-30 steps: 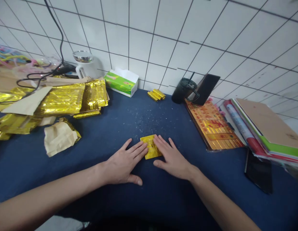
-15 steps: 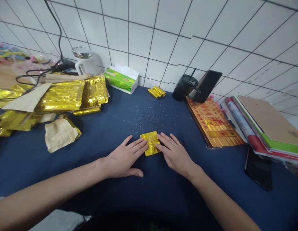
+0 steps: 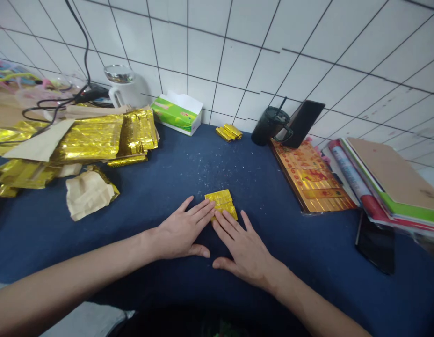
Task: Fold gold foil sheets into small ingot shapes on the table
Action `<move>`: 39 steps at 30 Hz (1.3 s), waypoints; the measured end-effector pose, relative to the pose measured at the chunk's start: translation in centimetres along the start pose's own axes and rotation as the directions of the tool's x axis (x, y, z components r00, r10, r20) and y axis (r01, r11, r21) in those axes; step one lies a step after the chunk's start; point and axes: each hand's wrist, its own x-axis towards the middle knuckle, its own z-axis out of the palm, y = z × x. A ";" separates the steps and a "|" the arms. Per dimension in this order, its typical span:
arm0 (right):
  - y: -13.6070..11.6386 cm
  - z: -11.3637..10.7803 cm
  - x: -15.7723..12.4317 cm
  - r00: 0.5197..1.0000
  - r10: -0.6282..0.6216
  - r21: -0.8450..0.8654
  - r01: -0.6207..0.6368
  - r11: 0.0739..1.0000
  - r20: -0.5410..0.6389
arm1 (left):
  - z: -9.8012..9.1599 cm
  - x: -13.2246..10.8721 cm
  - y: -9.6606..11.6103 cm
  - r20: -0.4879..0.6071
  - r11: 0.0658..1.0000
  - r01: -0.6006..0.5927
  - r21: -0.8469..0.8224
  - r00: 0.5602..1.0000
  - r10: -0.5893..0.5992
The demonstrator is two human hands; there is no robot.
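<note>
A small square of folded gold foil paper (image 3: 222, 198) lies flat on the dark blue table, in front of me. The fingertips of my left hand (image 3: 180, 231) rest on its left edge, with the fingers stretched out and the thumb apart. My right hand (image 3: 243, 248) lies flat with spread fingers, its fingertips on the lower edge of the foil and partly hiding it. Both thumbs point toward each other below the foil, not touching.
Gold foil sheets (image 3: 90, 138) and a crumpled paper (image 3: 89, 194) lie left. Small gold rolls (image 3: 229, 132), a green tissue box (image 3: 178, 114) and a black mug (image 3: 268, 126) stand along the wall. Right are an orange-gold packet (image 3: 308, 175), folders (image 3: 395, 180) and a phone (image 3: 375, 245).
My right hand has moved down and left, from the right edge of the foil to its lower edge, and its thumb now shows. My left hand is nearly unmoved.
</note>
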 end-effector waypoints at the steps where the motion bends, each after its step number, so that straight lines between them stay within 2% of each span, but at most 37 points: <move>1: 0.0 0.1 0.0 1.000 0.008 0.001 -0.008 1.000 0.003 | 0.0 0.0 0.0 -0.004 1.000 -0.001 0.007 1.000 0.001; 10: -0.4 0.1 0.0 1.000 0.027 -0.002 -0.027 1.000 0.016 | 0.0 -0.1 -0.4 -0.020 1.000 -0.022 0.014 1.000 0.023; 15: -0.1 -0.9 -0.1 0.999 0.011 0.018 -0.012 1.000 0.046 | 0.0 -0.1 -0.4 -0.023 1.000 -0.024 0.009 0.999 0.024; 20: 1.4 -1.0 1.7 0.993 0.108 -0.032 -0.109 0.994 -0.038 | 0.1 0.0 -0.2 -0.018 1.000 -0.014 0.019 1.000 0.014; 24: 2.6 0.2 3.0 0.992 0.125 -0.042 -0.125 0.991 -0.011 | 0.1 -0.1 -0.2 -0.019 0.999 -0.022 0.037 1.000 0.023; 32: 2.0 -0.6 3.1 0.988 0.154 -0.041 -0.153 0.987 0.007 | 0.4 -0.1 -0.2 -0.034 0.998 -0.023 0.063 0.999 0.025; 39: 2.2 -0.6 3.4 0.995 0.094 0.012 -0.095 0.995 0.025 | 0.1 0.1 0.1 -0.074 0.996 -0.014 0.089 0.997 0.021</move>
